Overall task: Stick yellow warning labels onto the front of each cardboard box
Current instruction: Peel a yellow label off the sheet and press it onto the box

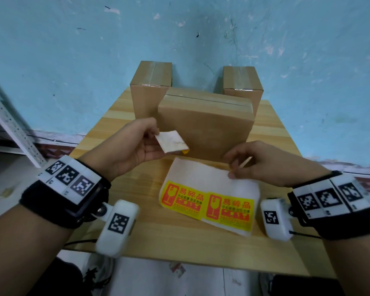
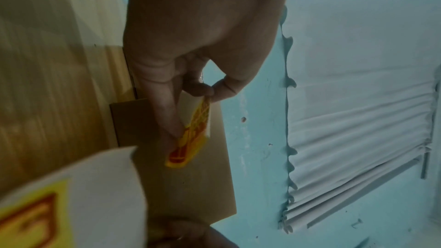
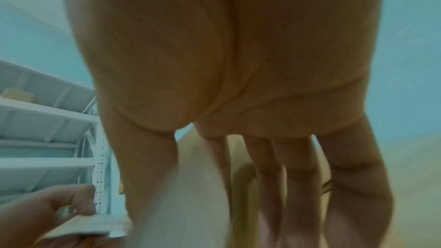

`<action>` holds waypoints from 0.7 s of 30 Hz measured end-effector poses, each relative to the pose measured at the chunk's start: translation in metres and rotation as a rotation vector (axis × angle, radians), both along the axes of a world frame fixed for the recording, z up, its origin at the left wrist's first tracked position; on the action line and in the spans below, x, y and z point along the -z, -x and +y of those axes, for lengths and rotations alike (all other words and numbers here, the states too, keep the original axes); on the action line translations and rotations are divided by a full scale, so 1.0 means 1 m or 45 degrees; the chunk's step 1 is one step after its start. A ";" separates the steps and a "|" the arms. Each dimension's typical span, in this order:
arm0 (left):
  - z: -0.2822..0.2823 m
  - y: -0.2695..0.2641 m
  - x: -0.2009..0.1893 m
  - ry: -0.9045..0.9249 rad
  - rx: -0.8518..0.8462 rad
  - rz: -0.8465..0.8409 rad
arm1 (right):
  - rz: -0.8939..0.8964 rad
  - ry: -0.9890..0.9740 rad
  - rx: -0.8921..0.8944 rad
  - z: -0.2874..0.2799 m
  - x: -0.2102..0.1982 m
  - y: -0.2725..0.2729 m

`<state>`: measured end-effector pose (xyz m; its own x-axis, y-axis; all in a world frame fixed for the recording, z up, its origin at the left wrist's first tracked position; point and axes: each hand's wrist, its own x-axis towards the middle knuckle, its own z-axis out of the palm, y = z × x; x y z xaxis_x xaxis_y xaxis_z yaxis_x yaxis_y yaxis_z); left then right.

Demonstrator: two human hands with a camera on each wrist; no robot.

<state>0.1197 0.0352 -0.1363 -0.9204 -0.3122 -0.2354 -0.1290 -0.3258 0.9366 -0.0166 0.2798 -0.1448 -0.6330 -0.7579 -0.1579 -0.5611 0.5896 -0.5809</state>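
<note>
Three sealed cardboard boxes stand on the wooden table: a wide front box, a back left box and a back right box. My left hand pinches a peeled yellow label, its white back toward me, just left of the front box's face. In the left wrist view the label hangs from my fingers in front of the box. My right hand pinches the upper right edge of the white backing sheet, which carries two yellow labels.
A white perforated metal shelf stands left of the table, also seen as the shelf in the right wrist view. A blue wall lies directly behind the boxes. The table's near edge lies just below the sheet.
</note>
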 end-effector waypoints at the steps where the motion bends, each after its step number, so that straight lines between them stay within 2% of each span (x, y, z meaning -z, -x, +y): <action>1: 0.002 0.000 0.000 0.027 0.003 0.000 | 0.028 0.033 0.017 0.000 -0.001 -0.001; 9: 0.017 0.004 0.001 0.166 0.031 0.009 | 0.084 0.228 -0.107 -0.012 -0.021 -0.029; 11: 0.025 0.003 0.000 0.232 0.067 0.034 | -0.016 0.358 -0.131 -0.019 -0.025 -0.039; 13: 0.031 0.002 0.000 0.339 0.197 0.067 | -0.130 0.468 -0.132 -0.027 -0.025 -0.048; 16: 0.035 -0.002 0.002 0.502 0.343 0.079 | -0.223 0.510 -0.120 -0.035 -0.023 -0.053; 21: 0.037 -0.002 0.007 0.763 0.176 0.121 | -0.446 0.606 -0.032 -0.036 -0.020 -0.052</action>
